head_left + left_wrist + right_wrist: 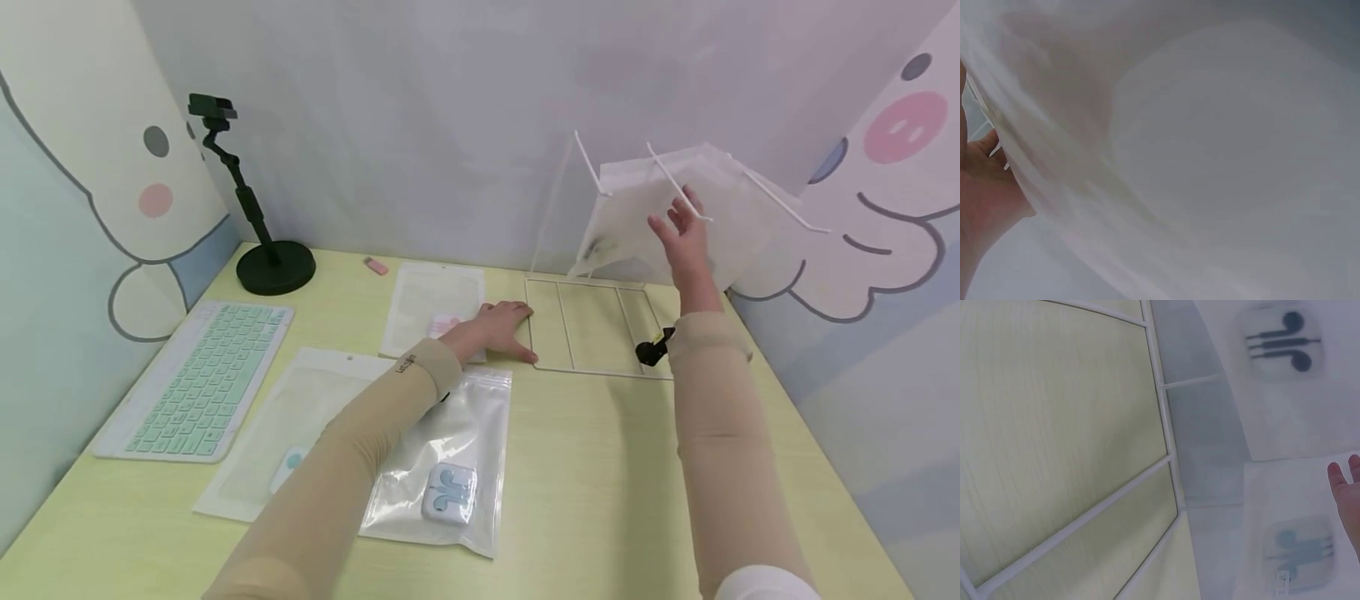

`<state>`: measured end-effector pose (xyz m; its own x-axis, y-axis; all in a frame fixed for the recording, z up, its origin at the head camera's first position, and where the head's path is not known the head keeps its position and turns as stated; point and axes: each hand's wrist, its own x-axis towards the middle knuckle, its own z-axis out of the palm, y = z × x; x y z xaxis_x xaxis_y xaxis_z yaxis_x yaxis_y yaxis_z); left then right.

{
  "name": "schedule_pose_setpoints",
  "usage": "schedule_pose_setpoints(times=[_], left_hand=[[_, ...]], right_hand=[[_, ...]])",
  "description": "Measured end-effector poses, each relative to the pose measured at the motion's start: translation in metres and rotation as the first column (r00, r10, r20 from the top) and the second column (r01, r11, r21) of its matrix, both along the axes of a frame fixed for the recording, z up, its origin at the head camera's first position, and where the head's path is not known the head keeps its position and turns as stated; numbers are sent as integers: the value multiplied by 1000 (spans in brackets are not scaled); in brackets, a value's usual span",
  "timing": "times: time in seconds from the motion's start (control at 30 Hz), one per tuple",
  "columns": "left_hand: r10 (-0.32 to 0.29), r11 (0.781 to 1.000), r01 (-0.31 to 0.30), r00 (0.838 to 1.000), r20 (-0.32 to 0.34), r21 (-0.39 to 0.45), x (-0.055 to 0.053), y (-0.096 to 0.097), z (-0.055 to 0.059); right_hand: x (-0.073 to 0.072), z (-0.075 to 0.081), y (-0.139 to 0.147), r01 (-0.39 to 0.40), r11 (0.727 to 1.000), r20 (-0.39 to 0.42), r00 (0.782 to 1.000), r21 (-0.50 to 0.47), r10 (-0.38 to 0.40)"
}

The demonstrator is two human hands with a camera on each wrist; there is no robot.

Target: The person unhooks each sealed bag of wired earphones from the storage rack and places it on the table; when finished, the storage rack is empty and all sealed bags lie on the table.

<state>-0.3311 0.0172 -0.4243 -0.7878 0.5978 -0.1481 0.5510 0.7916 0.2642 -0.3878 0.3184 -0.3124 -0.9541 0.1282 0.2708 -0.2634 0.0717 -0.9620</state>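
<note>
Rack [1075, 525]: smooth, coated-looking wire. Left of rack: glossy plastic pouch [431, 442]; matt plastic keyboard [202, 383]. Beneath rack: smooth, matt wood-grain surface [577, 483].

White wire all over the rack [1072, 525], and on it frosted-white bags [1272, 419], one showing black earphones [1282, 343], another muted teal ones [1307, 549]! Left of the rack, a white keyboard [206, 375] with mint-green keys, a jet-black stand [276, 267], a pink stick [376, 266]. Front-left of it, pale-blue earphones [450, 487] in a silvery pouch [486, 475]. Beneath it, a pale-yellow, faintly grained table [585, 492]. Right of it, a white cartoon [892, 208], grey-outlined, pink-snouted!
</note>
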Motion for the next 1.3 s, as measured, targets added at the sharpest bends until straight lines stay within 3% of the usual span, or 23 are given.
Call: schedule_pose_setpoints(times=[0.23, 0.47, 0.7, 0.93, 1.03, 1.3], left_hand=[[4, 1000, -4, 1000, 2, -18, 0, 0, 0], [10, 1000, -9, 1000, 4, -23, 1, 0, 1], [6, 1000, -6, 1000, 18, -19, 1, -1, 1], [3, 1000, -3, 1000, 18, -16, 1, -2, 3], [6, 1000, -5, 999, 34, -8, 2, -2, 5], [11, 1000, -11, 998, 61, 2, 7, -2, 9]], right_hand=[[-1, -6, 5, 37, 980, -88, 995, -193, -55], [2, -23, 14, 22, 969, -117, 992, -245, -52], [22, -39, 22, -109, 979, -126, 988, -174, 88], [42, -43, 23, -196, 979, -135, 973, -60, 187], [48, -44, 27, -201, 979, -118, 973, -18, 198], [56, -54, 44, -133, 990, -85, 987, 46, 137]])
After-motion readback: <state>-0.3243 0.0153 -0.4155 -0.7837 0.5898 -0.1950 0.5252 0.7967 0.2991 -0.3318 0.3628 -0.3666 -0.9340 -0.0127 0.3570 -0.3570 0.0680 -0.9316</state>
